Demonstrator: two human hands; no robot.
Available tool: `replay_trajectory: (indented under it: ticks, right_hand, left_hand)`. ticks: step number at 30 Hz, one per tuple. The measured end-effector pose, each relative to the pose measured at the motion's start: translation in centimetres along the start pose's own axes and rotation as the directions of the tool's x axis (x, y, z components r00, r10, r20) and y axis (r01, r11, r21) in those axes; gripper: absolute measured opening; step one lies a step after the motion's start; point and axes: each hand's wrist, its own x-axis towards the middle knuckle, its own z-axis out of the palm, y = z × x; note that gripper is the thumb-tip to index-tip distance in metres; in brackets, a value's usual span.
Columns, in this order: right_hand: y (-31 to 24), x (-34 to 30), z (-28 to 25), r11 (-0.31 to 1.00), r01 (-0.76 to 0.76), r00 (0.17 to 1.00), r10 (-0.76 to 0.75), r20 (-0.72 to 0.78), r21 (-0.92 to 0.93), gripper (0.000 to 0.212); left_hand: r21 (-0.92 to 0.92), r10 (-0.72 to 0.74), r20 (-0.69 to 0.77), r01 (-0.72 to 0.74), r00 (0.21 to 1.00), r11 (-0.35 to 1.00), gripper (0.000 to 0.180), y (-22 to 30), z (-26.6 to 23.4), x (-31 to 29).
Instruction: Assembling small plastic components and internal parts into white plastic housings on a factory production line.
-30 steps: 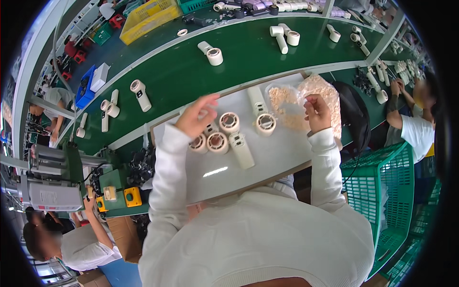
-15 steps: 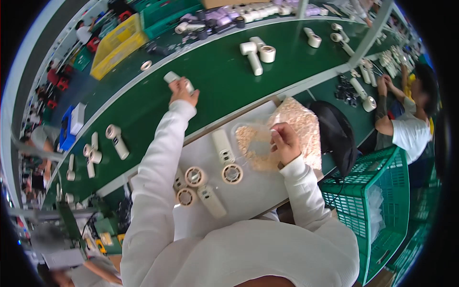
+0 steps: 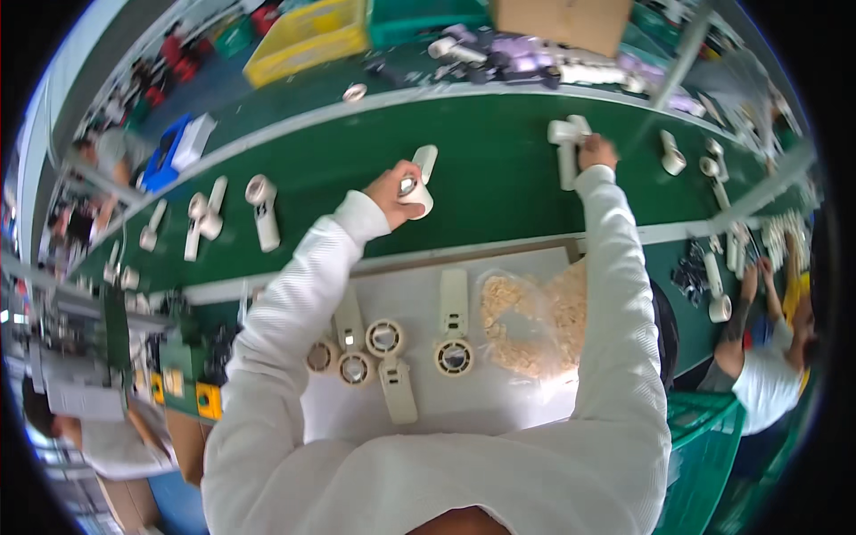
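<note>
My left hand (image 3: 399, 194) is closed around the round head of a cream handheld fan (image 3: 426, 163), whose handle points away over the green belt (image 3: 490, 209). Farther right, my right hand (image 3: 597, 153) is blurred and curled over the head of one of two white handheld fans (image 3: 567, 159) lying close together on the belt; its fingertips are partly hidden. On the grey-white work surface in front of me lie several cream fans, one of them a fan (image 3: 454, 323) set apart. Beside it is a clear plastic bag (image 3: 522, 330) of small peach-coloured pieces.
More fans (image 3: 262, 212) lie along the belt on both sides. Beyond it are a yellow crate (image 3: 308, 40), a cardboard box (image 3: 563, 22) and purple and white parts. A green basket (image 3: 704, 437) stands at lower right. A co-worker (image 3: 758, 374) sits at right.
My right hand has gone from the bag to the fans on the belt. My left hand now grips a fan by its head. The whole view has shifted.
</note>
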Motion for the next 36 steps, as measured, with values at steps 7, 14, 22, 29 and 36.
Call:
replay_trajectory:
  ticks: [7, 14, 22, 29, 36]
  right_hand:
    - [7.1, 2.1, 5.2, 0.978, 0.203, 0.976, -0.198, -0.089, 0.052, 0.018]
    - [5.8, 0.3, -0.9, 0.89, 0.042, 0.993, -0.087, 0.079, 0.453, 0.015]
    - [-3.6, -12.3, -13.1, 0.611, 0.149, 0.901, -0.407, 0.147, 0.777, 0.007]
    - [-14.2, -29.5, -18.5, 0.49, 0.378, 0.583, -0.785, 0.209, 0.785, 0.014]
    - [-16.7, -34.9, -18.2, 0.556, 0.426, 0.544, -0.788, 0.29, 0.714, 0.011]
  left_hand:
    - [-0.151, 0.023, -0.159, -0.048, 0.987, 0.987, 0.059, 1.5, -8.8, -19.3]
    - [0.142, -0.083, -0.352, 0.141, 0.932, 0.98, 0.057, 1.9, -8.1, -31.7]
    - [-0.222, -0.166, -0.544, 0.05, 0.823, 0.974, 0.052, 0.4, -1.2, -32.8]
    - [-0.204, -0.122, -0.433, 0.035, 0.893, 0.978, 0.056, 0.8, 0.2, -34.6]
    - [-0.157, -0.111, -0.245, 0.073, 0.963, 0.985, 0.061, 1.0, -1.3, -35.8]
